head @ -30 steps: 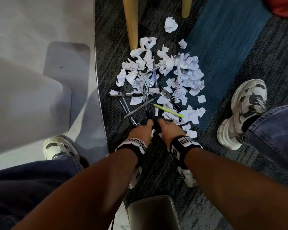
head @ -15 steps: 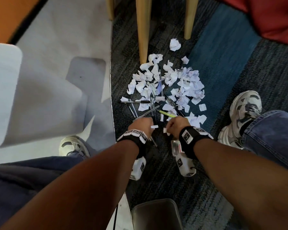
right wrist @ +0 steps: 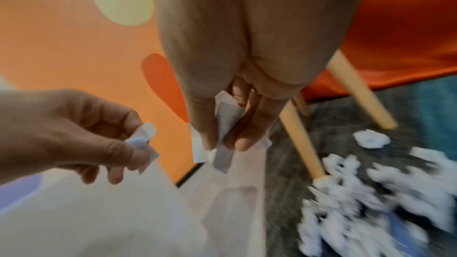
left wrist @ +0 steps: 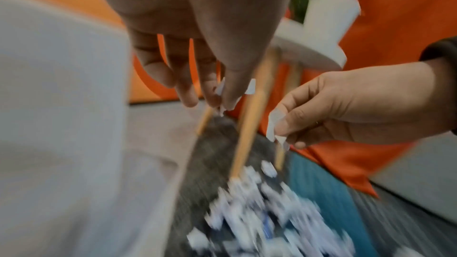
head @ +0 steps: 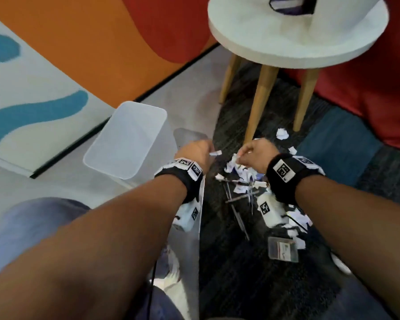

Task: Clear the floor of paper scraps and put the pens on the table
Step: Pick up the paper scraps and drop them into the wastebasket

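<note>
My left hand (head: 198, 152) is raised above the floor and pinches a small white paper scrap (head: 215, 153) between thumb and fingers; the same scrap (left wrist: 249, 87) shows in the left wrist view. My right hand (head: 254, 153) hangs beside it and pinches white paper scraps (right wrist: 223, 122) too. Below both hands a pile of white paper scraps (head: 240, 172) lies on the dark carpet, mixed with several dark pens (head: 238, 198). The round white table (head: 296, 40) on wooden legs stands behind the pile.
A translucent white bin (head: 127, 139) stands on the grey floor left of my left hand. A crumpled paper ball (head: 282, 134) lies near a table leg (head: 259, 105). A small clear box (head: 283, 248) sits on the carpet. An orange wall and red seat close the back.
Both hands have risen from the pile at floor level, each with paper pinched. My head has lifted, so the bin and the table top have come into view.
</note>
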`<action>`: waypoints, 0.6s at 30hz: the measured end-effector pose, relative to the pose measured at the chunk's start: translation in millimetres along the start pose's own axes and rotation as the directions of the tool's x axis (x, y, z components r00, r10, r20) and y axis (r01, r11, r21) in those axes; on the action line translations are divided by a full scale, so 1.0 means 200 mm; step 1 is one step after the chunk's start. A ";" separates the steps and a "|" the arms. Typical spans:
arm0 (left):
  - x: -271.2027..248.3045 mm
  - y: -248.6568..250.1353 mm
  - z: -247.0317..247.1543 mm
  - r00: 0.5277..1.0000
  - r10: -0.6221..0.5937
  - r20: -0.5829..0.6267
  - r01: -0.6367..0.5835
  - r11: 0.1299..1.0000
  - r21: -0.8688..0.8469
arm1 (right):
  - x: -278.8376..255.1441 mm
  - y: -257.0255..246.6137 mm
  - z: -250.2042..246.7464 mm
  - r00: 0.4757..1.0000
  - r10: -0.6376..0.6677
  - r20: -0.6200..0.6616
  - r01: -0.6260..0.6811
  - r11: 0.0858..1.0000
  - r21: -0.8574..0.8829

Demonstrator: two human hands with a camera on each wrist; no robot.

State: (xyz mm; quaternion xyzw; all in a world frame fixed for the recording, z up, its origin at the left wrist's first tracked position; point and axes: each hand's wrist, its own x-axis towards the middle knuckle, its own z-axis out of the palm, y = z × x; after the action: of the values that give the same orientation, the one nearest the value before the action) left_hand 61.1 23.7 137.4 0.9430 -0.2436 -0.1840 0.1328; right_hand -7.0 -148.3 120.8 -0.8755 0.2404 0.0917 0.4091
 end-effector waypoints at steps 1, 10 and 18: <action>-0.01 -0.04 -0.09 0.999 -0.021 -0.039 0.021 1.000 0.000 | 0.00 -0.11 0.00 0.998 -0.058 -0.001 0.058 0.998 -0.009; -0.11 -0.53 -0.57 0.939 -0.220 -0.263 0.219 0.975 -0.030 | 0.10 -0.86 0.21 0.913 -0.400 0.080 0.408 0.900 -0.152; -0.09 -0.82 -0.56 0.922 -0.336 -0.192 0.338 0.941 -0.022 | 0.25 -1.03 0.46 0.880 -0.449 0.156 0.471 0.865 -0.170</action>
State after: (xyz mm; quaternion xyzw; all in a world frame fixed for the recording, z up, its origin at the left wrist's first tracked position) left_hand 160.2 189.8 187.4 0.9849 -0.0648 -0.1104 0.1168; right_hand 143.0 17.5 182.3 -0.9380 -0.0093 0.0642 0.3404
